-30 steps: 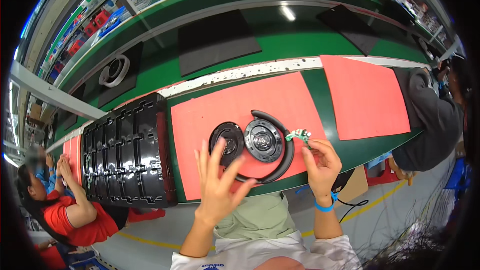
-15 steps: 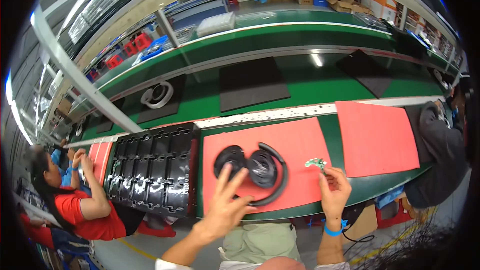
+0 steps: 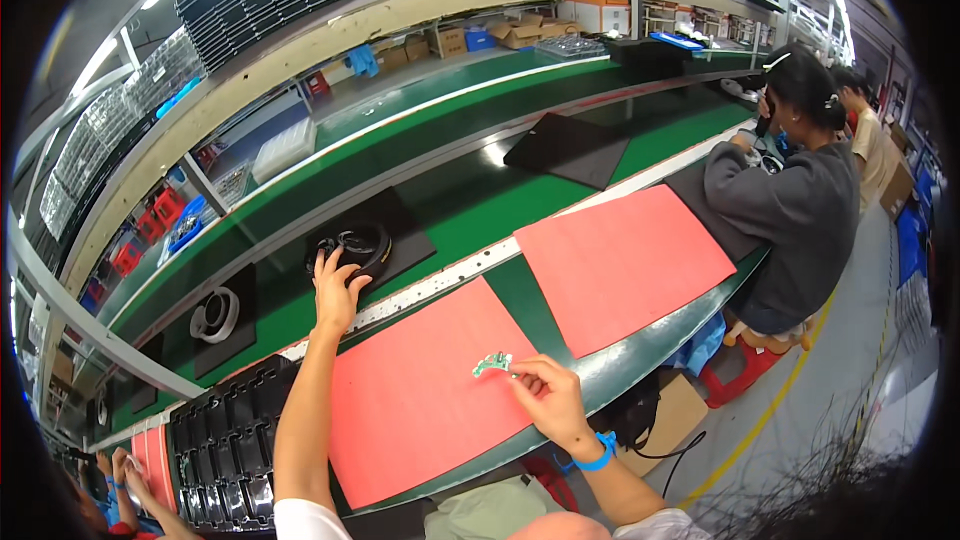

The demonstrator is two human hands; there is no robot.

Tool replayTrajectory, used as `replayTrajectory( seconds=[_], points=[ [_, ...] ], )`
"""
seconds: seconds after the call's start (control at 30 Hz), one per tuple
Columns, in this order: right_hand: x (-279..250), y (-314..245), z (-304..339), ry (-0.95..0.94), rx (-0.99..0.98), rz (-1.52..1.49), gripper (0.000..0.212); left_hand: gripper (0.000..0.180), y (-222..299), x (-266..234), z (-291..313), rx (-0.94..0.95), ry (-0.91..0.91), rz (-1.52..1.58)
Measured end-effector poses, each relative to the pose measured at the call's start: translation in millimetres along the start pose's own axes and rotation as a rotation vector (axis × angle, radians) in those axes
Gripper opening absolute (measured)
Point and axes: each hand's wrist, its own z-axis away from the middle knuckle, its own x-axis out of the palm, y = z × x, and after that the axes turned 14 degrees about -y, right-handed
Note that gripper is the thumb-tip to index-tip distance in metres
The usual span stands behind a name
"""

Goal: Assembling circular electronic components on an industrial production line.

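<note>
My left hand (image 3: pixel 335 298) reaches over to the far side of the bench, its fingers and thumb around the near part of a pair of black headphones (image 3: pixel 376 246). The headphones are on a dark foam mat (image 3: pixel 408 224) on the green conveyor. Over the near pink mat (image 3: pixel 420 415), my right hand (image 3: pixel 552 402) pinches a small green circuit board (image 3: pixel 491 365) by its edge between thumb and fingers. A blue band circles the right wrist.
Black moulded trays (image 3: pixel 225 445) stand left of the near mat; a second pink mat (image 3: pixel 630 265) lies to the right. Silver-grey headphones (image 3: pixel 214 315) rest further left on the conveyor. A co-worker in a dark sweater (image 3: pixel 790 200) sits at right. A slanted metal post (image 3: pixel 95 315) rises at left.
The black headphones have gone from the near pink mat to the dark mat on the conveyor, with my left hand on them. My right hand still holds the circuit board. The view has turned right.
</note>
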Motion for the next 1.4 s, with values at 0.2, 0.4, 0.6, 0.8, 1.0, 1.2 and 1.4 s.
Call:
replayTrajectory(
  seconds=[0.2,0.4,0.6,0.8,1.0,1.2,1.4],
  points=[
    [1.1,-3.1,-5.5,-0.010,0.019,-0.020,0.019,0.033,-28.0,42.3,-15.3,-0.078,0.014,-0.039],
    [4.4,1.1,-8.3,-0.032,0.013,0.060,0.020,0.061,-25.1,41.1,11.1,-0.132,-0.047,-0.310],
    [5.4,-0.9,-3.2,-0.016,0.044,0.054,0.017,0.073,-2.7,1.7,55.0,-0.014,-0.222,-0.424],
    [3.3,13.1,0.1,-0.018,0.021,0.043,0.015,0.042,-24.3,-72.9,87.2,-0.004,-0.232,-0.398],
    [2.2,12.1,-2.0,-0.035,-0.013,0.076,0.015,0.035,-127.6,-142.0,125.1,-0.373,-0.167,-0.375],
    [-0.3,15.0,-2.6,-0.043,0.013,0.098,0.016,0.046,-218.4,-142.4,134.0,-0.584,-0.223,-0.279],
    [4.6,9.0,-4.5,-0.078,0.017,0.186,0.015,0.054,-262.7,-111.9,90.9,-0.601,-0.233,-0.227]
  ],
)
